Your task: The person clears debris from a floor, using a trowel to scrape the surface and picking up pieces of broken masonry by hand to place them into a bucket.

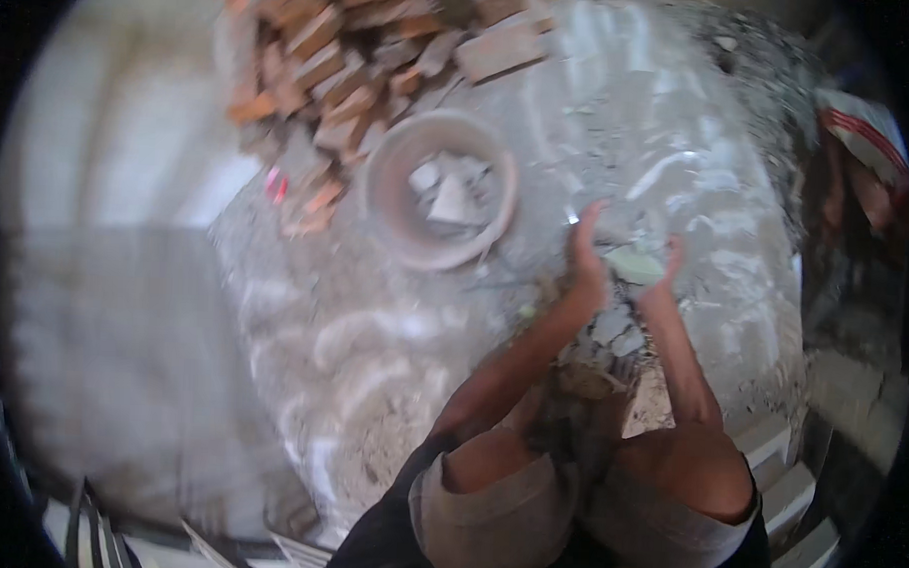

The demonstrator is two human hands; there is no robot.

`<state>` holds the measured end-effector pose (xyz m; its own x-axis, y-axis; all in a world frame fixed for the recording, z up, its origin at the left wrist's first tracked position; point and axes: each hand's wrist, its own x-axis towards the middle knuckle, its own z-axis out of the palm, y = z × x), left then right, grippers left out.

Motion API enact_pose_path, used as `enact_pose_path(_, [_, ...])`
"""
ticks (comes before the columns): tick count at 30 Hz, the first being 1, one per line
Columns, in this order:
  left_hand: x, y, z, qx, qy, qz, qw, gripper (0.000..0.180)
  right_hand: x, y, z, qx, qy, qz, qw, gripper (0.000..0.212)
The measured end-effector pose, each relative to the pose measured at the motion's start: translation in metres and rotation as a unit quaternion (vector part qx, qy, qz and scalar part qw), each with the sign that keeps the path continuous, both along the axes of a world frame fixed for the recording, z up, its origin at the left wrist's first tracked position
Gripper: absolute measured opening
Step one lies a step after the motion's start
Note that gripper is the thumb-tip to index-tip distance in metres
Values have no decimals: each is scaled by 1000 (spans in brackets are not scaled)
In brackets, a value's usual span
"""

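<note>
My left hand (pixel 588 254) and my right hand (pixel 665 269) are held side by side, palms facing, thumbs up, cupped around rubble. Between them is a pale greenish chunk (pixel 635 265), with greyish bits beyond it; motion blur softens their outlines. The lower fingers are hidden, and I cannot tell whether the load is clear of the floor. Nearer my knees, a heap of broken grey pieces (pixel 618 335) lies on the floor. Left of my hands stands a round tub (pixel 386 227) holding several pale broken chunks (pixel 453 194).
A stack of reddish bricks (pixel 327 59) rises behind the tub, with a small pink object (pixel 276 185) at its left. Loose rubble (pixel 752 64) runs along the far right. A white sack with red stripes (pixel 868 138) lies at the right edge. White slats (pixel 787 496) are beside my right knee.
</note>
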<state>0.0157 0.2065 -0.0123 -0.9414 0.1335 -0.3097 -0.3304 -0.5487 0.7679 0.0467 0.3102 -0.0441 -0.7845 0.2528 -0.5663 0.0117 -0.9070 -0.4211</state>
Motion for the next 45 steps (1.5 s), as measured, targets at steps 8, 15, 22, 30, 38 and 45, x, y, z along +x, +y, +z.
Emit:
enact_pose_path(8, [-40, -38, 94, 207, 67, 80, 973, 33, -54, -52, 131, 5, 144, 81, 986, 54])
enact_pose_path(15, [-106, -151, 119, -31, 74, 226, 971, 30, -148, -112, 98, 98, 479, 325, 810, 48])
enact_pose_path(22, [-22, -178, 104, -586, 330, 262, 693, 36, -70, 60, 51, 624, 246, 209, 712, 50])
enact_pose_path(30, [67, -196, -37, -707, 209, -41, 674, 63, 176, 180, -78, 752, -78, 50, 652, 55])
enact_pose_path(38, [48, -144, -57, -737, 145, -103, 651, 66, 127, 72, -55, 666, -59, 69, 740, 46])
enact_pose_path(45, [69, -78, -51, -635, 160, -112, 748, 66, 104, 42, -58, 641, -41, 69, 763, 40])
